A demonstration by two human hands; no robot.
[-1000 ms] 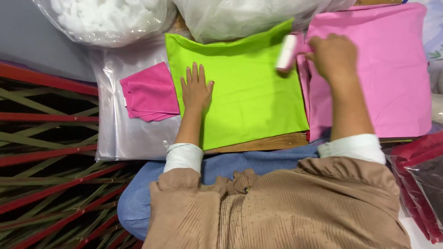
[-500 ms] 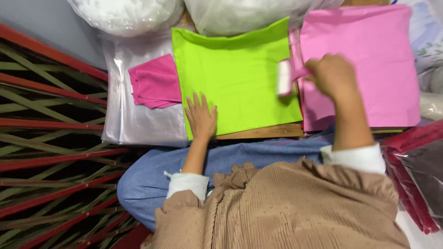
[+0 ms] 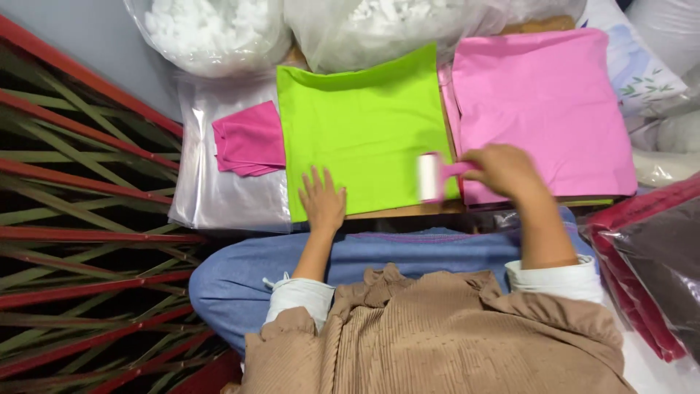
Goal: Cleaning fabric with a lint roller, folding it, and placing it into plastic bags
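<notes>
Left hand (image 3: 321, 203) lies flat, fingers spread, pinning the near edge of the green cloth (image 3: 361, 131) on the board. Right hand (image 3: 505, 171) grips a lint roller (image 3: 429, 177) at the cloth's right edge. Advise even strokes, cloth kept taut.

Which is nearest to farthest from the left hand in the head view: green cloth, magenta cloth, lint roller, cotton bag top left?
1. green cloth, under the left hand
2. magenta cloth, up-left
3. lint roller, right, in the right hand
4. cotton bag, far top left
</notes>
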